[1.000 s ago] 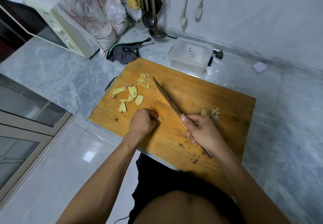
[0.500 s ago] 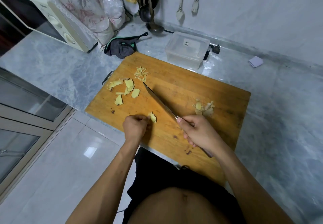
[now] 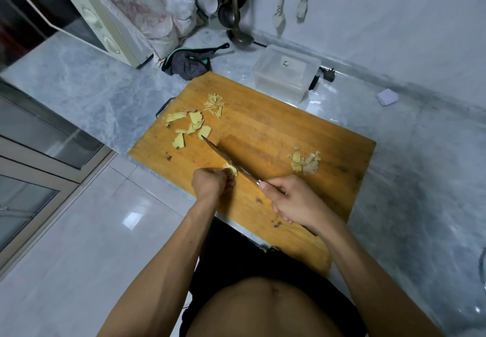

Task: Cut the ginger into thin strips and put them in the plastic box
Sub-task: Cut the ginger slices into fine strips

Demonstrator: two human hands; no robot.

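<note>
- Left hand [image 3: 211, 184] pinches ginger piece [image 3: 231, 169] on cutting board [image 3: 276, 131].
- Right hand [image 3: 292, 202] grips knife [image 3: 228, 159]; blade against the piece.
- Ginger slices [image 3: 189, 126], strips [image 3: 215, 103] beyond left hand.

Your arms are bare from shoulder to wrist, with no sleeves, watch or rings showing on your left hand [image 3: 211, 184] or right hand [image 3: 294, 202]. Your torso is bare at 6 o'clock, and dark black shorts [image 3: 236, 260] sit at your waist.
</note>
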